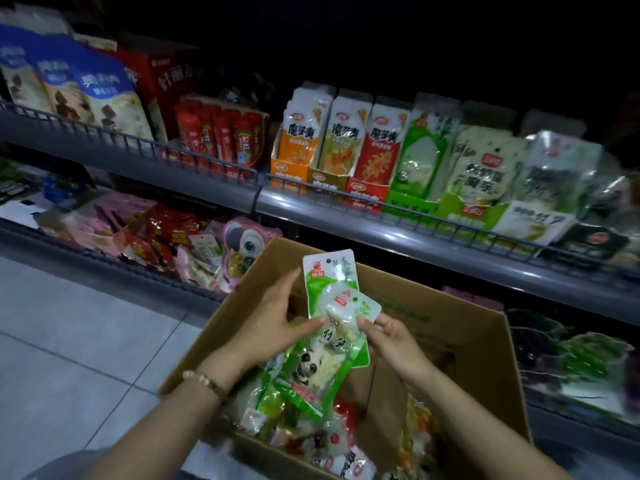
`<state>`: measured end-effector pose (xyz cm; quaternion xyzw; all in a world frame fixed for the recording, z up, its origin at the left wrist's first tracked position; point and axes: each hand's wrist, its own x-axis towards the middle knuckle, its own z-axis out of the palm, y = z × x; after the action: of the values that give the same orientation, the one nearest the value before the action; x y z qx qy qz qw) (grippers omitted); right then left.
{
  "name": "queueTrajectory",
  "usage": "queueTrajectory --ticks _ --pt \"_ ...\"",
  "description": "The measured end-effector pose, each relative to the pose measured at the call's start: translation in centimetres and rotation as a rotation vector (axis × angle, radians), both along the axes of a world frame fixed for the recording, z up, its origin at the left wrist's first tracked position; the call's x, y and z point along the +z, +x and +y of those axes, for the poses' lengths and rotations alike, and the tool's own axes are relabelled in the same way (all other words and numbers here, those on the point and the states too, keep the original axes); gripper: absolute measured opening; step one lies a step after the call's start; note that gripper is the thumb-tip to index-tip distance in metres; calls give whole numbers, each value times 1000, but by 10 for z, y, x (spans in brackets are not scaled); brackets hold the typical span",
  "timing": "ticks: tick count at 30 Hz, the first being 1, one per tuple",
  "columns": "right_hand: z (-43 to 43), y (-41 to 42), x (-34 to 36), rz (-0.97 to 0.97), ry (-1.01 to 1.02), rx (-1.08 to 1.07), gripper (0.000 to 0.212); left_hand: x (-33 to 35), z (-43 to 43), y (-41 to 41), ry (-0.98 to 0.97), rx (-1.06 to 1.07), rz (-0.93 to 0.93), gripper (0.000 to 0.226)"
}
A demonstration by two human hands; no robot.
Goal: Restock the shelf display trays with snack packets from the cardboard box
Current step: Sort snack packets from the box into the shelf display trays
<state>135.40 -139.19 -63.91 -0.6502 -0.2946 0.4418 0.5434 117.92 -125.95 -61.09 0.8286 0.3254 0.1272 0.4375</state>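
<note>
1. Brown cardboard box, flaps open, fills the lower centre of the frame, with loose snack packets heaped inside.
2. Above it, the left hand pinches a tall green-and-white plastic packet between thumb and fingers.
3. The right hand pinches a smaller white packet lying against the tall one's front.
4. Green cardboard display trays stand on the grey metal shelf at the upper right.
</note>
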Motion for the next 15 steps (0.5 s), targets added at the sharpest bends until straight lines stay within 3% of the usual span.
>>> queueTrajectory --ticks 2,3,5,6,11,15 --pt "-9 9 22 37 35 -23 23 13 -20 14 -396 -29 -18 92" --pt "-13 12 33 49 51 -36 23 17 -27 18 -538 -68 1 75" --pt "-21 18 52 46 83 -75 23 23 -41 26 -743 -176 -24 35" --pt "-24 21 60 30 93 -102 24 24 -46 31 -803 -205 -73 28" --pt "-37 39 85 14 129 -222 29 39 -65 56 -720 -164 -297 28" --pt "-49 50 99 -2 140 -231 19 50 -75 79 -566 -12 -446 26"
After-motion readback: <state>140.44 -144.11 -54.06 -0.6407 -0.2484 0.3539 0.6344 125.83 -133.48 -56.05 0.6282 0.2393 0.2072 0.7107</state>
